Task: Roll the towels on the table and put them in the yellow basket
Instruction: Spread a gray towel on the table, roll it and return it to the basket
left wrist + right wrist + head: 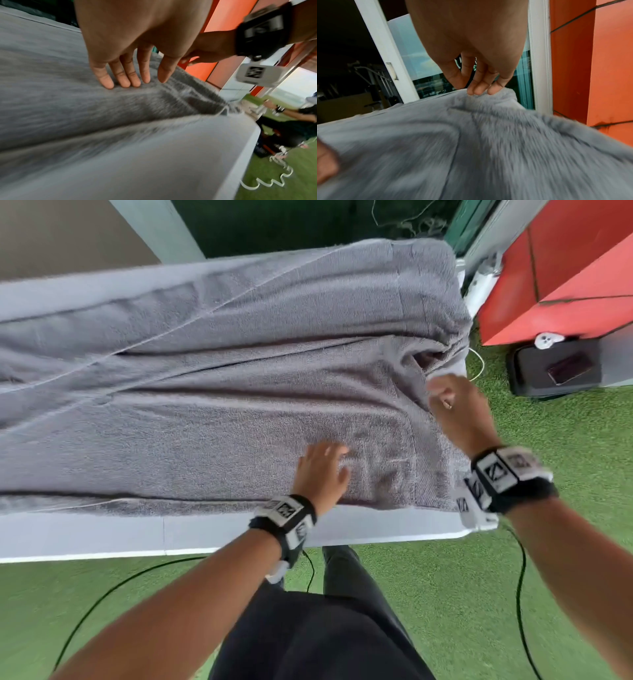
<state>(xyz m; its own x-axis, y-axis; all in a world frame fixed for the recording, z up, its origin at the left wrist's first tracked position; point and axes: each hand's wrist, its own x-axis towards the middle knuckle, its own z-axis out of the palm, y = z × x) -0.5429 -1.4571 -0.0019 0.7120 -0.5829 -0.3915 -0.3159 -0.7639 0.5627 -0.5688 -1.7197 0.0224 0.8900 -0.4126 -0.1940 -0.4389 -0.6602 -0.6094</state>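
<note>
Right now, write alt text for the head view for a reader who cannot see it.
A person's left hand rests flat on a large grey towel spread over a white table, while the right hand pinches a raised fold at the towel's right end. Green turf lies below; a red wall panel stands at upper right.

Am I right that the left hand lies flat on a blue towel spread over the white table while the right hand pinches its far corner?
Not quite: the towel is grey, as the head view shows. The left hand does lie flat on it on the white table, and the right hand pinches its far corner.
</note>
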